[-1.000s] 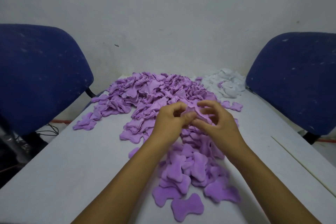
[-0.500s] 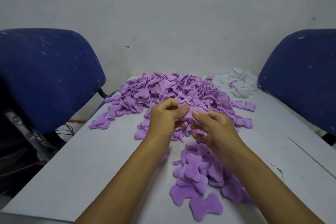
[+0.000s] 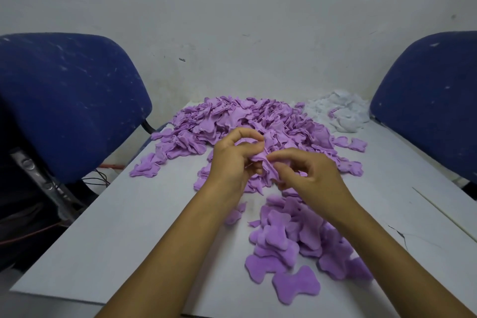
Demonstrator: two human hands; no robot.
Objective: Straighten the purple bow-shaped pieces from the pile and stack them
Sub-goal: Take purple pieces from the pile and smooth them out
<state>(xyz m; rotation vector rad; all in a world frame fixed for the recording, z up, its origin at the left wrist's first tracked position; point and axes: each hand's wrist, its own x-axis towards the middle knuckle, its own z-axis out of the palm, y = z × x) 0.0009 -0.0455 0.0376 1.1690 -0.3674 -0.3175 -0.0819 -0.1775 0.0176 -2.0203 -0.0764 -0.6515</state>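
Presently, one crumpled purple bow-shaped piece (image 3: 263, 162) is pinched between the left hand (image 3: 232, 162) and right hand (image 3: 307, 175), above the counter (image 3: 129, 227). Both sets of fingers are curled on it, between the far pile (image 3: 245, 121) and the flattened pieces (image 3: 296, 245) nearer.

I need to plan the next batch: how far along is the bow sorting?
Done: a small heap of flattened bows near the table's front edge. In hand: left hand and right hand pinch one crumpled piece. Left: the big pile behind, clearly most of the work.
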